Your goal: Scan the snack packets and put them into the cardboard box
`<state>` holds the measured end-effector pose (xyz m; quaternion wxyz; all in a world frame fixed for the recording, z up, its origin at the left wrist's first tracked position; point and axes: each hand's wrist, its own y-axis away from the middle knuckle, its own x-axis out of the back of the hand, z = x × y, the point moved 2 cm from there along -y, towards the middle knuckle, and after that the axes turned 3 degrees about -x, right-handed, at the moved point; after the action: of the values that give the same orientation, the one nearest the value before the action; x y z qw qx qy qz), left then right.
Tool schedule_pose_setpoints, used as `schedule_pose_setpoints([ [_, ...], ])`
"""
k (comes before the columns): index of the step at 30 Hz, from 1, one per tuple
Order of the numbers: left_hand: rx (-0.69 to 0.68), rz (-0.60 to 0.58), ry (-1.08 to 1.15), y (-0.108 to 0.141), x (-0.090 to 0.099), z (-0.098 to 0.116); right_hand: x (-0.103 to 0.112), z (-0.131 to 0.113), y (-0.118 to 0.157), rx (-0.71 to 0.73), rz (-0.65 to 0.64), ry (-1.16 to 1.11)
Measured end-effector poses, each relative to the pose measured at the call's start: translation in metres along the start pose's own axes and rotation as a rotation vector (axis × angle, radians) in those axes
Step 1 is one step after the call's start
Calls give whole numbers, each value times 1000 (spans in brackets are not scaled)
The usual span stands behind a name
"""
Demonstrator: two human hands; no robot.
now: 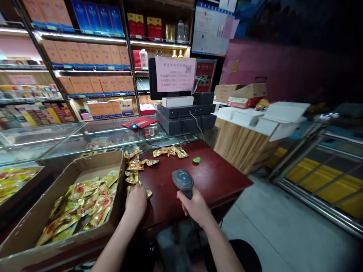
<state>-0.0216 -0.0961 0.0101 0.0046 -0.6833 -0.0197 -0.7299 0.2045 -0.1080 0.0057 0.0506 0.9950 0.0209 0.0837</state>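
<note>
My right hand (pixel 195 207) grips a black handheld barcode scanner (pixel 183 182), its head tilted up and away from me above the dark red wooden table (pixel 215 177). My left hand (pixel 136 202) is closed over a gold foil snack packet (pixel 148 193) at the table's edge, with the packet's ends showing on both sides of my fingers. More gold packets (pixel 132 167) lie in a loose strip beside the cardboard box (pixel 99 160), which holds a heap of similar packets. A small cluster of packets (pixel 169 152) lies farther along the table, near a small green tag (pixel 196 159).
A glass display counter (pixel 85 132) stands behind the table, with a red mat and computer mouse (pixel 135 125) on it. Beyond are a black cash register (pixel 185 117) and shelves of boxed goods (pixel 87 56). To the right are a wooden counter (pixel 241 147) and a tiled floor (pixel 269 223).
</note>
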Motion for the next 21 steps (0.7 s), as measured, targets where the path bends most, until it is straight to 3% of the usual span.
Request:
schedule_pose_setpoints([
  [5, -344, 236, 366, -38, -27, 26, 7, 0, -3, -23, 19, -7],
  [7, -344, 296, 487, -56, -31, 32, 6, -1, -4, -35, 9, -8],
  [10, -193, 374, 560, -82, -27, 29, 1, 3, -5, -27, -13, -6],
  [13, 23, 202, 695, -104, -21, 21, -6, 12, -6, -37, -31, 15],
  [16, 118, -11, 862, -121, -20, 17, -14, 21, -7, -67, -44, 32],
  [21, 210, -14, 1130, -137, -22, 26, -21, 25, -10, -60, -50, 45],
])
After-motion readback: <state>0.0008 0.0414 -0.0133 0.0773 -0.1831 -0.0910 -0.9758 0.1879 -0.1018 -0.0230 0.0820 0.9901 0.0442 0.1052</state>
